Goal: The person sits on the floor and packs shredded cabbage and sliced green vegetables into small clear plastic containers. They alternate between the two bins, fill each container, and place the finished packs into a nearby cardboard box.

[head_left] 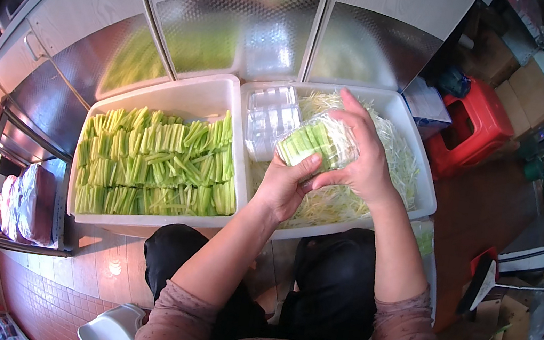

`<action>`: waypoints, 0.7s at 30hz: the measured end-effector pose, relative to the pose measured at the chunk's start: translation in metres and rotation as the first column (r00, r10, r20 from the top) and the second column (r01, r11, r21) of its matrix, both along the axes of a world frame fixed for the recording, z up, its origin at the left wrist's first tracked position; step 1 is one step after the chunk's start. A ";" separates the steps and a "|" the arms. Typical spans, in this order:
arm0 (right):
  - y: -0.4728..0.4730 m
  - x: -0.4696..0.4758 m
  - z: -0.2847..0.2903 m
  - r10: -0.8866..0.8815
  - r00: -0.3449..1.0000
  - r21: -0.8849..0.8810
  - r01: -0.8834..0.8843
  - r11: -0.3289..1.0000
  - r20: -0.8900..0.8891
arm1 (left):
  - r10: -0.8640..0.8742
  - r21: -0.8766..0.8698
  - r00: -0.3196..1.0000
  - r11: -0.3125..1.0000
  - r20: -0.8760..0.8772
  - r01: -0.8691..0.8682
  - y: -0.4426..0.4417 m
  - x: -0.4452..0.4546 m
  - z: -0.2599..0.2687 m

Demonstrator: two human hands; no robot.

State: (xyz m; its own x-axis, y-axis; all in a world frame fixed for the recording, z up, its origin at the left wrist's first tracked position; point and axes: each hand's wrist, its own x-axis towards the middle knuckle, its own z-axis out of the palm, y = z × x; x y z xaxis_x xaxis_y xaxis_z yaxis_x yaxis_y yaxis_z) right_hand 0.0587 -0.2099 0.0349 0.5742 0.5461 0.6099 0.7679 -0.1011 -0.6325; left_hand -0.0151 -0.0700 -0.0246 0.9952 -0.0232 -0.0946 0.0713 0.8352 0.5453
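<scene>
Between my two hands is a clear plastic container with cut green celery stalks on its left side and pale bean sprouts on its right. My left hand grips its lower left edge, thumb over the front. The fingers and thumb of my right hand hold it from the right. Behind it, a white tub is filled with pale sprouts, and stacked clear plastic containers lie at that tub's left end. Immediately left stands another white tub with rows of cut celery stalks.
Cabinet doors rise behind the tubs. To the right are a red plastic stool, cardboard boxes and a dustpan or broom head. A white stool stands at lower left, and a rack with wrapped packs at far left.
</scene>
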 end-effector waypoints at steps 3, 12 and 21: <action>-0.007 -0.004 -0.001 -0.042 0.982 0.077 0.057 0.995 -0.185 | 0.058 -0.041 0.996 0.997 -0.067 -0.061 0.000 -0.001 0.005; -0.016 -0.007 -0.002 -0.198 0.968 -0.153 0.175 0.973 -0.151 | 0.158 -0.169 0.987 0.973 -0.027 -0.160 0.006 0.004 -0.006; -0.006 -0.004 0.006 -0.109 0.979 -0.317 0.161 0.935 0.174 | 0.190 -0.023 0.980 0.982 0.056 -0.189 0.004 0.001 -0.001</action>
